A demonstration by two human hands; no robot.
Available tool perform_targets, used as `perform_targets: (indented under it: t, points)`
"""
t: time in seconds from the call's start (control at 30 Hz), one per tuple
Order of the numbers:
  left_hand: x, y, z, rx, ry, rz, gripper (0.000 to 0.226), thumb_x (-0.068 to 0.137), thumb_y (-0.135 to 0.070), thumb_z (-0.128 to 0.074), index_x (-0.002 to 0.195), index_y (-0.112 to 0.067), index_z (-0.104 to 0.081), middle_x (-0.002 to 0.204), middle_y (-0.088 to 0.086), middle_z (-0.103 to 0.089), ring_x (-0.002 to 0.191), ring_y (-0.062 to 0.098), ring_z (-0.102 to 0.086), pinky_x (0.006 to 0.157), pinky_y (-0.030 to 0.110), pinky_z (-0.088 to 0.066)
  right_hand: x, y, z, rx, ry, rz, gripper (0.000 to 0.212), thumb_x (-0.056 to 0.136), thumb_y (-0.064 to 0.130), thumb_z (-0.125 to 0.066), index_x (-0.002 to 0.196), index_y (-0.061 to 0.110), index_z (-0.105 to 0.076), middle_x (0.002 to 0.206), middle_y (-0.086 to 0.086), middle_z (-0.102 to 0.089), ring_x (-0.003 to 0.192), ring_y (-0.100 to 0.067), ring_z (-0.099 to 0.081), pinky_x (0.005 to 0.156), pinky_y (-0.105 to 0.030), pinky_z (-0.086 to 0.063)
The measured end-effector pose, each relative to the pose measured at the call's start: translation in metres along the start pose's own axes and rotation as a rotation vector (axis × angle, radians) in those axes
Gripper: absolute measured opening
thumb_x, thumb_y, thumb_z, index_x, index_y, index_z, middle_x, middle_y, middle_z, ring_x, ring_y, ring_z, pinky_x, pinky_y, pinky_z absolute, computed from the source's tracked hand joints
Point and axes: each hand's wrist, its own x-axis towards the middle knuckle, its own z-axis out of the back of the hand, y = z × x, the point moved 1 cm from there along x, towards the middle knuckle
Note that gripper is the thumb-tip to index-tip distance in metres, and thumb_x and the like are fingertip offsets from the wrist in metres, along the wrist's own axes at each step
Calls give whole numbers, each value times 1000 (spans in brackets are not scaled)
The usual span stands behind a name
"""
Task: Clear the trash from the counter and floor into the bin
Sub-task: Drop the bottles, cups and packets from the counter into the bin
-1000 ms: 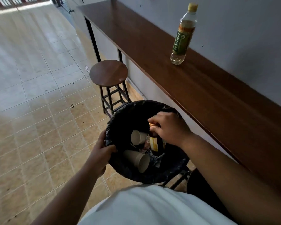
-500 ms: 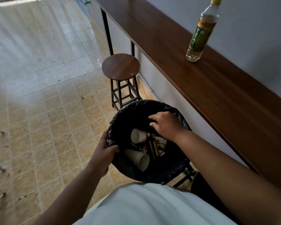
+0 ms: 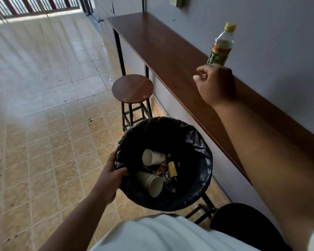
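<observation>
A round bin lined with a black bag [image 3: 192, 142] is held up in front of me, my left hand [image 3: 110, 176] gripping its near-left rim. Inside lie two paper cups [image 3: 150, 180], a small dark bottle with a yellow label [image 3: 172, 169] and bits of wrapper. On the brown counter [image 3: 161, 49] stands a tea bottle with a green label and yellow cap [image 3: 222, 46]. My right hand [image 3: 216, 84] hovers over the counter just in front of that bottle, fingers loosely curled, holding nothing; it hides the bottle's base.
A round wooden stool [image 3: 132, 87] stands on the tiled floor beyond the bin. A second dark stool [image 3: 243, 220] is partly visible at my lower right. Small specks of debris [image 3: 89, 119] dot the tiles. The grey wall [image 3: 270, 42] backs the counter.
My right hand let go of the small dark bottle, which now lies in the bin, and rose out of the bin up to the counter near the tea bottle. The left hand kept its grip.
</observation>
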Motion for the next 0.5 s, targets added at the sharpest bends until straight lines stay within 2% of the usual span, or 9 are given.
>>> perform_targets:
  t: [0.17,0.27,0.37,0.43,0.5]
  points:
    - [11,-6,-4,-10,-15,-7,76,73,14,-55,135,-30,-47,122,15,-62,107,34,-64,74,42,-59,62,-15,18,-120,-113,-49,36,86,27,-61,118,10,-63,126,-16,-57,116,-35,-52,94,-37,-44]
    - [15,-10,-7,-12,-17,-15,74,80,19,-50,135,-30,-45,122,13,-61,108,34,-63,74,41,-60,90,-25,23,-179,-168,-90,46,84,23,-62,128,10,-53,138,-19,-43,121,-38,-44,97,-38,-41]
    - [18,-13,-7,-16,-19,-18,75,80,19,-51,138,-27,-44,124,14,-60,108,34,-63,74,42,-60,114,-33,21,-167,-48,-200,69,86,23,-63,147,17,-32,154,-21,-23,133,-40,-33,105,-42,-38]
    - [19,-16,-8,-25,-17,-17,80,71,10,-59,139,-28,-43,125,15,-60,109,35,-63,75,43,-60,124,-39,17,-140,67,-272,74,87,25,-64,150,18,-25,153,-21,-26,134,-41,-33,107,-43,-36]
    - [18,-19,-9,-36,-23,-19,83,63,5,-59,139,-27,-44,123,15,-61,107,34,-64,73,41,-60,124,-43,14,-111,87,-287,64,89,22,-61,146,15,-33,142,-23,-40,128,-42,-41,104,-41,-38]
